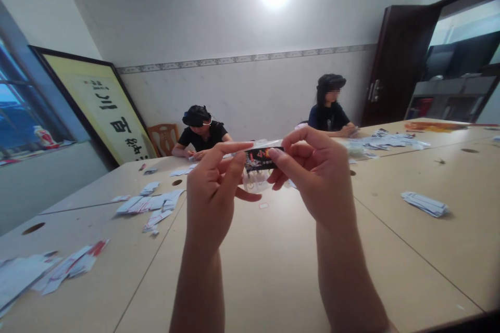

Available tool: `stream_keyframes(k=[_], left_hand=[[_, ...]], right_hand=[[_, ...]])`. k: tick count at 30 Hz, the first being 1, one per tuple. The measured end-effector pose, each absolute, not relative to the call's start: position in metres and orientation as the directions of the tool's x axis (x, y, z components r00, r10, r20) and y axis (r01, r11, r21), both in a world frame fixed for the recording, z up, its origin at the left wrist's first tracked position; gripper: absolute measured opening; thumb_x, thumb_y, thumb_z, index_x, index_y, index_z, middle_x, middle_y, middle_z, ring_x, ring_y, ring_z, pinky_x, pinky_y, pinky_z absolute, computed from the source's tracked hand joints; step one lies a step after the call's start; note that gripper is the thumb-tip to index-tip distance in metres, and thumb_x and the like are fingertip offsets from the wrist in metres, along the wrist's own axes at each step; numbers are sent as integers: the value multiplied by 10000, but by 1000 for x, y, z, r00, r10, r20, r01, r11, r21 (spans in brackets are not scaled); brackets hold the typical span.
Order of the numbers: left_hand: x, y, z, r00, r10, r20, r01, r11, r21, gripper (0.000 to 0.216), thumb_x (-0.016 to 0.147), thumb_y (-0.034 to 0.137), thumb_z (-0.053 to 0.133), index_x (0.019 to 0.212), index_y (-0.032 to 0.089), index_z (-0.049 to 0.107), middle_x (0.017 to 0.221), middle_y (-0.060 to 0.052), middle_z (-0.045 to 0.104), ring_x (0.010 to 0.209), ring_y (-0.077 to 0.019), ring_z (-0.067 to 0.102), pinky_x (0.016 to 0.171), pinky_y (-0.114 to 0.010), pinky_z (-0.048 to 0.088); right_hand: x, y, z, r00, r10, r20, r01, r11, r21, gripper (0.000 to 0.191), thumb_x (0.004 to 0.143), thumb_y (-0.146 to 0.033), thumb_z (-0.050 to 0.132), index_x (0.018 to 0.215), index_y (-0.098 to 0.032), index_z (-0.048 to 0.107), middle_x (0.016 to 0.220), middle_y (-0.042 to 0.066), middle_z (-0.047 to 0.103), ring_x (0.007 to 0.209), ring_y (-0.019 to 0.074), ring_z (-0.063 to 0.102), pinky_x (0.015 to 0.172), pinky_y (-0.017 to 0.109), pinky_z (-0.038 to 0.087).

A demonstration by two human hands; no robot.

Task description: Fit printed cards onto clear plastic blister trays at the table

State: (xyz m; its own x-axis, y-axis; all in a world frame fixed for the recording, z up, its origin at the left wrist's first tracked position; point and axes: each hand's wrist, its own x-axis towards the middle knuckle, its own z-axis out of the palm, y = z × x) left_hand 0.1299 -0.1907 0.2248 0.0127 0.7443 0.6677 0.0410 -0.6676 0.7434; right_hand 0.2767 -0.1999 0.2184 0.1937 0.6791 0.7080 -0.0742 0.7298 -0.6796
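Observation:
A small clear plastic packet with a black printed label [258, 160] is held up between my two hands, above the table. My left hand [213, 192] pinches its left end, thumb on the near face. On the right end, my right hand [318, 177] grips the label's upper corner with thumb and forefinger. The label carries white, red and orange print. Below it the see-through part of the packet hangs down, and what is inside is too small to make out. Under the packet a tiny red-edged slip [264, 206] lies on the table.
The pale wooden table [265, 270] bears paper strips [150, 203] on the left, more papers [72, 268] at the near left, a bundle of strips [425, 204] at right and a heap [385, 140] farther back. Two people [201, 132] sit across the table. A framed scroll [97, 104] leans behind.

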Motion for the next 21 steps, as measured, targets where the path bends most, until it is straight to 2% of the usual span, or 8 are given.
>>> stream_keyframes(k=[4,7,11,14,17,21], left_hand=[[124,-184,223,90,745,661,-60,-659,750,286,880,416,732,1062,195,731,778,-22,753,571,-174,732,423,-236,622],[124,-182,223,84,753,653,-127,-642,756,267,864,403,756,1032,197,734,790,-23,757,577,-170,739,423,-218,618],[123,-182,223,115,754,646,-129,-634,763,282,855,409,765,1042,201,725,741,-12,737,560,-157,723,458,-227,636],[119,-177,222,143,752,644,-95,-637,765,300,851,430,764,1049,210,718,699,-1,707,563,-156,712,477,-252,649],[118,-169,220,155,760,631,-102,-623,776,316,847,451,762,1042,211,703,711,1,696,558,-146,703,478,-244,646],[119,-159,218,153,780,607,-143,-591,794,328,835,466,768,1029,211,696,627,31,625,487,-117,654,464,-216,628]], right_hand=[[274,-201,218,191,660,726,-94,749,-656,170,841,-226,728,782,-213,570,615,-55,666,485,104,645,476,212,573],[271,-202,217,221,620,753,-39,777,-628,171,829,-221,736,792,-218,569,630,-53,660,506,115,652,478,220,570],[269,-200,217,257,615,745,69,758,-649,209,750,-209,803,870,-220,632,585,-73,619,497,114,615,472,220,536],[267,-195,216,241,626,742,125,738,-663,144,749,-233,810,821,-200,689,625,-35,665,535,119,616,492,234,523],[263,-191,213,261,564,783,204,761,-616,84,790,-216,770,767,-199,692,642,-21,677,573,125,617,532,251,520],[260,-189,211,233,457,858,305,804,-511,69,829,-164,712,788,-211,681,662,-33,664,607,120,623,582,248,530]])
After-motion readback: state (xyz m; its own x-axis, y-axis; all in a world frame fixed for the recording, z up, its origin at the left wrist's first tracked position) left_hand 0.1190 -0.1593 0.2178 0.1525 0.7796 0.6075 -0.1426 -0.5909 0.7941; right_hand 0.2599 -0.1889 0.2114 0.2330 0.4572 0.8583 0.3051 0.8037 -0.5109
